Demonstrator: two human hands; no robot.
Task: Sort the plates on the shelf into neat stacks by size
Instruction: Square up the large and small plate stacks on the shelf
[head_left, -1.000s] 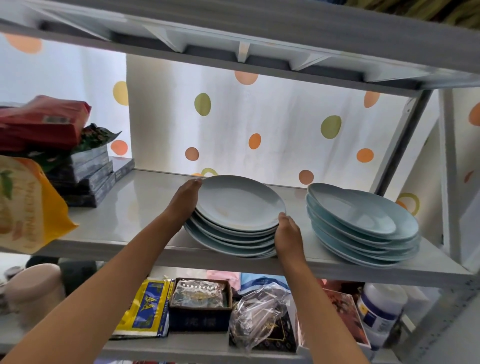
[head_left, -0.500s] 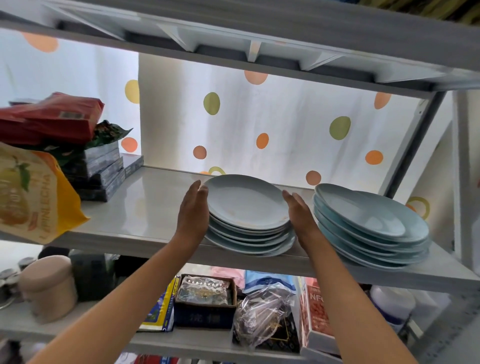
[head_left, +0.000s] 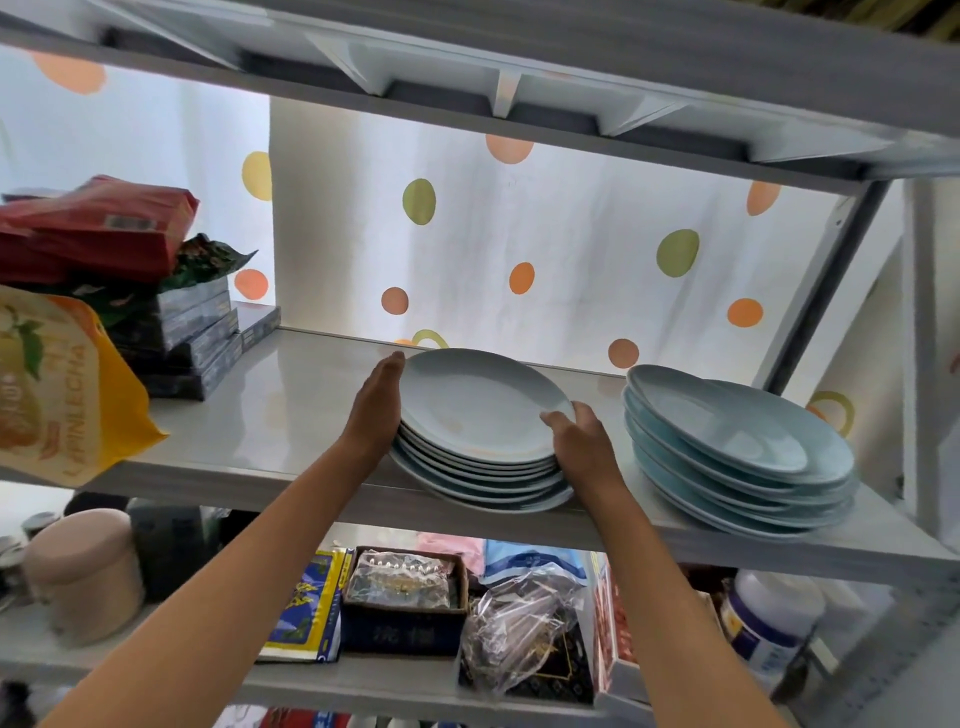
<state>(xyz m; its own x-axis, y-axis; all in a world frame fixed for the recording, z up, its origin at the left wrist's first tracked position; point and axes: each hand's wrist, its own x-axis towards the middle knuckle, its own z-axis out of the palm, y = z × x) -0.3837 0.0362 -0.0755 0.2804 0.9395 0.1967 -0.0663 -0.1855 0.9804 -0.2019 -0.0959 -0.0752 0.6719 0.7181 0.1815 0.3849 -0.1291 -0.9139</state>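
A stack of several pale grey-blue plates (head_left: 483, 415) stands in the middle of the grey shelf (head_left: 270, 415). My left hand (head_left: 376, 410) lies flat against the stack's left rim, fingers straight and together. My right hand (head_left: 582, 441) presses on the right rim, its thumb over the edge of the top plate. To the right, apart from it, stands a second stack of bluer plates (head_left: 737, 452); its plates sit shifted against one another, the top one lying left of centre.
Red and yellow snack bags (head_left: 78, 384) and dark flat boxes (head_left: 192, 338) fill the shelf's left end. A slanted metal post (head_left: 826, 280) rises at the back right. The lower shelf holds a beige jar (head_left: 83, 571), packets and a white bottle (head_left: 769, 623).
My right hand has slid from the stack's far right side toward the front right rim and curled its thumb over the top plate. The left hand stays on the left rim.
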